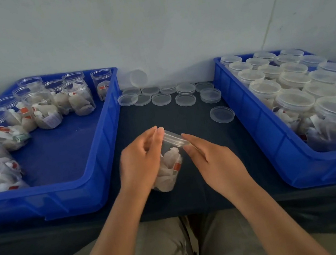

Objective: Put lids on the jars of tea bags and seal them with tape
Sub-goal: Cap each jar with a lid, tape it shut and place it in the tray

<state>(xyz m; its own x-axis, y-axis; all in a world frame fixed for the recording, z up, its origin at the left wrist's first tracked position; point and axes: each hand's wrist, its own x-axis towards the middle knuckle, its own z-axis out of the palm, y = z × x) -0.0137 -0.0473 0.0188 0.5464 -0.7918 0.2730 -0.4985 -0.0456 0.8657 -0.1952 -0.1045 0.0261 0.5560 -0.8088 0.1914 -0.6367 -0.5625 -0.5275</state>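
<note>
A clear plastic jar of tea bags (pixel 170 168) is tilted over the dark table near its front edge. My left hand (pixel 142 164) grips the jar's body, its fingers curled round the left side. On the jar's mouth sits a clear lid (pixel 174 138). My right hand (pixel 213 162) has its fingertips on the lid's right edge, fingers nearly straight. I see no tape.
A blue bin (pixel 96 181) on the left holds several lidless jars of tea bags (pixel 79 97). On the right, another blue bin (pixel 274 144) holds several lidded jars (pixel 296 101). Several loose lids (pixel 184 99) lie at the back, one lid (pixel 222 114) nearer.
</note>
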